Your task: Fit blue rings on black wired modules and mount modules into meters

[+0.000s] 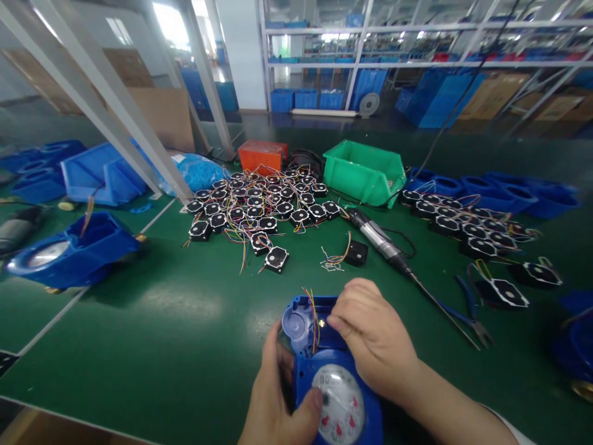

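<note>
My left hand [282,395] is closed round the left side of a blue water meter [303,371], its thumb on the edge of the dial [338,402] with red pointers. Thin coloured wires [314,321] stick up from the meter's open upper compartment, where a small brass-coloured spot shows. Over that compartment's right side, my right hand [370,334] has its fingers pinched together; whatever lies between them is hidden. Just beyond the meter, a black motor-like part [356,253] with wires lies by a few small screws [332,266].
Black wired parts [254,204] lie heaped at the back, with more [472,225] in rows at right. An electric screwdriver [382,241] and pliers [472,315] lie to the right. Behind stand a green bin [364,170] and an orange box [262,156]. Another blue meter [74,250] sits left.
</note>
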Tool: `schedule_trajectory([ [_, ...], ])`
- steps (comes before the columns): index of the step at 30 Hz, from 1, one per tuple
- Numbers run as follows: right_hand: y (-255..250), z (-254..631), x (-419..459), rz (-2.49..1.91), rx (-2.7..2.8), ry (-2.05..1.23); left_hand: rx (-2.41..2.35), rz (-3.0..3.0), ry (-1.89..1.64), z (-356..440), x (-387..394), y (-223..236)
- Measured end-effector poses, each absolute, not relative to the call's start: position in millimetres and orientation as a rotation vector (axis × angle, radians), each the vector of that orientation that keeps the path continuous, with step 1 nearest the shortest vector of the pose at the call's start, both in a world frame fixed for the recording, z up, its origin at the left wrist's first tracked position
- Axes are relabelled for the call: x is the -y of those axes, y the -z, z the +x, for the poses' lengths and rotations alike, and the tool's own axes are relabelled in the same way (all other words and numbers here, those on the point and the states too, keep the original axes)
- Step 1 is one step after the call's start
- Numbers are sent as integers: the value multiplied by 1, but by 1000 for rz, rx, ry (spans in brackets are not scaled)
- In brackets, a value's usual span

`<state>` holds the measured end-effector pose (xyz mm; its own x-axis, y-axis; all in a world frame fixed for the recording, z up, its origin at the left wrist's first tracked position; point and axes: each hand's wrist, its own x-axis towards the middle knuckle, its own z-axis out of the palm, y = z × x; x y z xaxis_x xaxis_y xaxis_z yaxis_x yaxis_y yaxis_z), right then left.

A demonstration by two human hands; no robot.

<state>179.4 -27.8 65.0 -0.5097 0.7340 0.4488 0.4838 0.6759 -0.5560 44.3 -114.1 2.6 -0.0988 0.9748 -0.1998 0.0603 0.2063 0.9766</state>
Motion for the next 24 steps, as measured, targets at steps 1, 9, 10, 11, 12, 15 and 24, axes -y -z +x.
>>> schedule_trajectory([
  [1,-66,180,25,-967,2178,-492,-1411,1057,-1078,44,114,-3],
  [9,-82,204,14,-1281,2002,-600,-1381,1021,-1132,33,110,-5],
  [10,-84,208,13,-1314,1984,-575,-1423,1062,-1118,29,105,-8],
  [11,-86,212,13,-1351,1975,-561,-1471,1121,-1096,25,99,-12],
  [12,-87,215,12,-1389,1978,-561,-1504,1196,-1068,22,92,-17],
  [15,-84,217,11,-1504,2081,-664,-1504,1405,-988,16,68,-33],
  [24,-61,201,14,-1471,2323,-1064,-1196,1166,-829,21,50,-34],
])
